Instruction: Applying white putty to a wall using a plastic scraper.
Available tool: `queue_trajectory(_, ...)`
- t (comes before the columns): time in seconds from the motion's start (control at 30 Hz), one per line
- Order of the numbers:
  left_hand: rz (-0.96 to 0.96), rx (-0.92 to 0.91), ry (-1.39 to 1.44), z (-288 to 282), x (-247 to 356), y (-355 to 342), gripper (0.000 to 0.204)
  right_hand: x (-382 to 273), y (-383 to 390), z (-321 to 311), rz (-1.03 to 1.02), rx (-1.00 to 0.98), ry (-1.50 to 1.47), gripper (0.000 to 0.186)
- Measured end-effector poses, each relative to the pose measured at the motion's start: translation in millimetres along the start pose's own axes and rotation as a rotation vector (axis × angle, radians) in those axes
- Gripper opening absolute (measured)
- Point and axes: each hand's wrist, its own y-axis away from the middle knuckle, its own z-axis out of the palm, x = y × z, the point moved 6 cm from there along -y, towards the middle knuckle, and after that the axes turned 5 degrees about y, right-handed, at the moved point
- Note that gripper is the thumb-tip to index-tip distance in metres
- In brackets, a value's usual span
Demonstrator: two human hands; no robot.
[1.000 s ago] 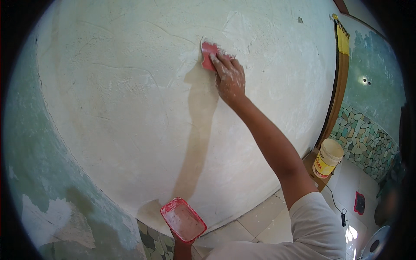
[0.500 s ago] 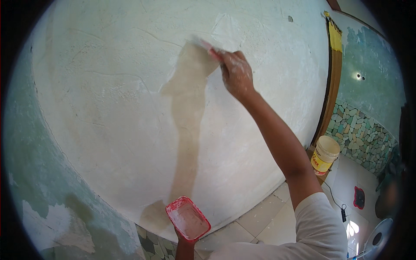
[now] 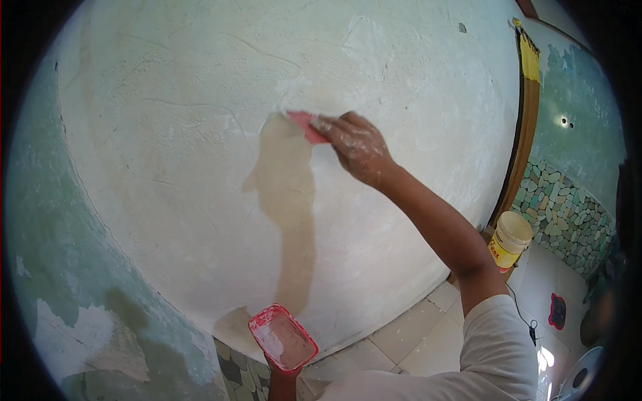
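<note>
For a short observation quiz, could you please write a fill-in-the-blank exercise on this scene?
1. The left hand holds a tray whose rim is coloured ____.
2. The right hand holds a scraper, which appears ____ (above/below) the tray in the picture.
3. The bucket has a label that is mostly coloured ____.

Missing words: red; above; yellow.

A flat red scraper (image 3: 306, 127) slants by the far whitish wall (image 3: 180, 220), a rectangular red tub (image 3: 271, 316) of pale paste (image 3: 289, 345) near.
</note>
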Motion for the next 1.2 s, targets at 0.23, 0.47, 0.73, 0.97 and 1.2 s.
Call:
queue_trajectory(0.23, -0.004, 0.037, 0.065, -6, -7, -1, 0.061, 56, -9, -10, 0.200, 0.186, 0.081, 0.052)
queue_trajectory(0.47, 0.005, -0.033, -0.037, 6, -2, 2, 0.050, 15, 4, -2, 0.036, 0.018, -0.043, 0.048)
queue_trajectory(0.73, 0.000, 0.063, 0.000, -7, -4, -5, 0.055, 70, -42, -32, 0.197, 0.298, -0.079, 0.031)
queue_trajectory(0.97, -0.062, 0.111, 0.110, 11, -8, 4, 0.058, 86, -31, -23, 0.246, 0.249, 0.130, 0.033)
queue_trajectory(1.2, 0.008, 0.097, 0.108, -21, -3, 1, 0.059, 0, -1, 5, 0.016, 0.146, 0.054, 0.047)
